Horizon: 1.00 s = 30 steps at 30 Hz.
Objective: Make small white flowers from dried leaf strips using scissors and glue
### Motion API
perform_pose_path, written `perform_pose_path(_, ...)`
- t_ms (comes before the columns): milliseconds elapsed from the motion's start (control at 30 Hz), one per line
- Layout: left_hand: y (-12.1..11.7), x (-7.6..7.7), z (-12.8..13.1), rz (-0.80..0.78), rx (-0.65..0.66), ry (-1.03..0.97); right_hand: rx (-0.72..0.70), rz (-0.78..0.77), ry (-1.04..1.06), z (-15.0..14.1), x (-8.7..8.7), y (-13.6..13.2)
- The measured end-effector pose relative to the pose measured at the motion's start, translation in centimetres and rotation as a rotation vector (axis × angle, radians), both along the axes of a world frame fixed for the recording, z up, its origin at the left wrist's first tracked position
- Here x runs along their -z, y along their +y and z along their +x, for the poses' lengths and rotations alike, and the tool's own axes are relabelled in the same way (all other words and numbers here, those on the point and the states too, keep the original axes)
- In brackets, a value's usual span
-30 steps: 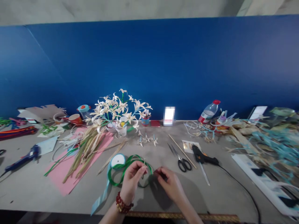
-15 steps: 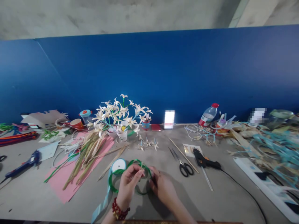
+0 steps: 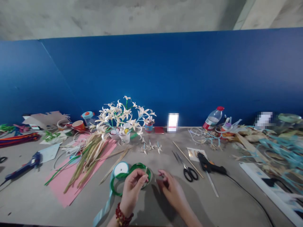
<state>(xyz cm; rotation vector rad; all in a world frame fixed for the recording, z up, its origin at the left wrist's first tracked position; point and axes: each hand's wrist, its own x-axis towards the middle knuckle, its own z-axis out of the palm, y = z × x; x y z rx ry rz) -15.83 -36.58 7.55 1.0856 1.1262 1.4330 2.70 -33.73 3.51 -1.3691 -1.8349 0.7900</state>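
My left hand [image 3: 135, 186], with a red bead bracelet [image 3: 123, 216] at its wrist, is closed in a pinch. A small pale tip shows above its fingertips, but what they hold is too small to make out. Loops of green ribbon [image 3: 115, 187] curl around and behind this hand. Just left of them lies a white-centred spool [image 3: 121, 169] with a light blue ribbon [image 3: 104, 208] trailing to the table's front edge. Apart from the left hand, my right hand [image 3: 171, 190] hovers with fingers half bent and spread, nothing visible in them.
Black-handled scissors [image 3: 190, 174], a thin stick [image 3: 188, 160] and a black glue gun [image 3: 210, 164] lie to the right. White flowers [image 3: 125, 115] stand in cups at the back. Dried stalks [image 3: 86, 160] rest on pink paper [image 3: 60, 190]. A white power strip [image 3: 267, 192] is far right.
My right hand has let go of the green ribbon and moved away to the right. The ribbon loop has drawn in behind my left hand, which keeps its pinch.
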Motion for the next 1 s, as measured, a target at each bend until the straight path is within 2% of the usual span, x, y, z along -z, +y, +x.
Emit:
perform_pose_path(233,0.0,-0.9,1.5,0.051,0.026,0.110,0.011,0.032,0.047,1.9,-0.5,-0.1)
perform_pose_path(433,0.2,-1.1,1.7,0.118,0.022,0.294,0.014,0.059,0.063,1.4,-1.1,-0.4)
perform_pose_path(633,0.3,-1.7,2.0,0.208,0.022,0.270,0.002,0.093,0.205,0.7,-2.2,-0.8)
perform_pose_path(800,0.3,-1.7,2.3,0.114,0.053,0.263,-0.001,0.123,0.299,0.4,-3.3,-1.5)
perform_pose_path(1000,0.2,-0.5,2.8,0.086,0.087,0.239,-0.031,0.176,0.356,-0.3,-5.2,-2.4)
